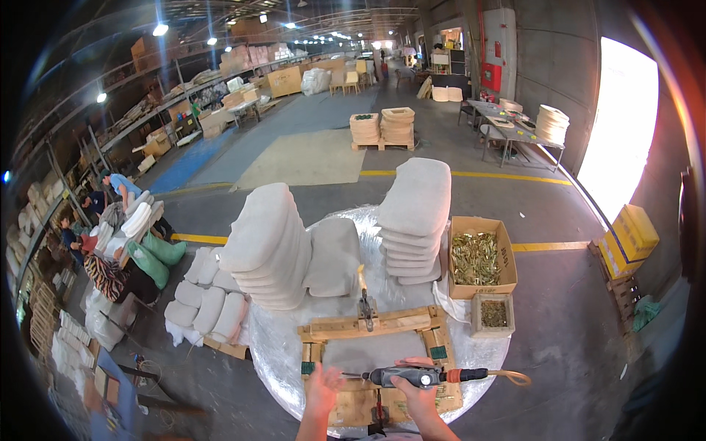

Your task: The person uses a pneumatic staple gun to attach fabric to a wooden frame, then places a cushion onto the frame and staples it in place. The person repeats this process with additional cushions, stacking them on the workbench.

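My right hand is closed round a grey and black pneumatic screwdriver with an orange hose fitting. The tool lies level over the near part of a wooden frame jig, its bit pointing left. Beside the bit's tip my left hand is held with its fingers apart; no object shows in it. A grey padded seat panel lies within the jig. One toggle clamp with a yellowish handle stands on the jig's far bar, and another clamp is at the near bar.
Stacks of grey seat cushions stand on the plastic-wrapped round table. At its right are a cardboard box of brass-coloured hardware and a smaller tray of small parts. More cushions lie left. Several people work farther left.
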Available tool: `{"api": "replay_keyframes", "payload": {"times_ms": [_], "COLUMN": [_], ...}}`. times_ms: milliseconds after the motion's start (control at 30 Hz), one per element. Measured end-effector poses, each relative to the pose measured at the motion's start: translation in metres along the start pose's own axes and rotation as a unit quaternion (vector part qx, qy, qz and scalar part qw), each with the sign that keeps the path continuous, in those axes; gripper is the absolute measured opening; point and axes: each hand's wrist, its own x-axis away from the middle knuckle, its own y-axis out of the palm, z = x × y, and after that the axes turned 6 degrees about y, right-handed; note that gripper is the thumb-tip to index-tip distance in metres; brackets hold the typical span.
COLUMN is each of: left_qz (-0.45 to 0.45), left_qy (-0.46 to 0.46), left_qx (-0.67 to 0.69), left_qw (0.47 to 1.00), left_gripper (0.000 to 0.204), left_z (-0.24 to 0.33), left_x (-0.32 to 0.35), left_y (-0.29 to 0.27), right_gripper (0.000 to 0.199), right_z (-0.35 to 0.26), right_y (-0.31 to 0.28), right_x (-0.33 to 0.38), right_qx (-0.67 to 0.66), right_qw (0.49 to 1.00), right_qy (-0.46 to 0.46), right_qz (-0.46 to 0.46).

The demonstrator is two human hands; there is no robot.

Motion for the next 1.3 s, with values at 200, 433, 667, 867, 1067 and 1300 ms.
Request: {"api": "replay_keyframes", "payload": {"times_ms": [200,433,667,867,1067,1300], "left_qz": [0.251,0.181,0.185,0.222,0.231,0.233], "left_qy": [0.331,0.074,0.154,0.121,0.141,0.151], "left_qx": [-0.585,-0.714,-0.701,-0.685,-0.686,-0.695], "left_qw": [0.696,0.672,0.672,0.683,0.675,0.663], "left_gripper": [0.092,0.092,0.056,0.049,0.047,0.047], "left_z": [0.005,0.016,-0.007,0.007,0.002,0.001], "left_x": [-0.127,-0.120,-0.136,-0.126,-0.134,-0.137], "left_y": [-0.113,-0.045,-0.042,-0.056,-0.058,-0.058], "right_gripper": [0.053,0.049,0.051,0.048,0.046,0.048], "right_z": [-0.015,-0.007,0.078,0.149,0.176,0.178], "right_y": [0.031,0.091,0.134,0.165,0.167,0.168], "right_x": [-0.015,-0.056,-0.117,-0.149,-0.160,-0.156], "right_qx": [0.065,0.254,0.294,0.359,0.377,0.379], "right_qw": [0.995,0.942,0.938,0.899,0.885,0.889], "right_qy": [-0.028,-0.119,-0.056,-0.044,-0.054,-0.052], "right_qz": [-0.073,-0.185,-0.176,-0.248,-0.267,-0.253]}}
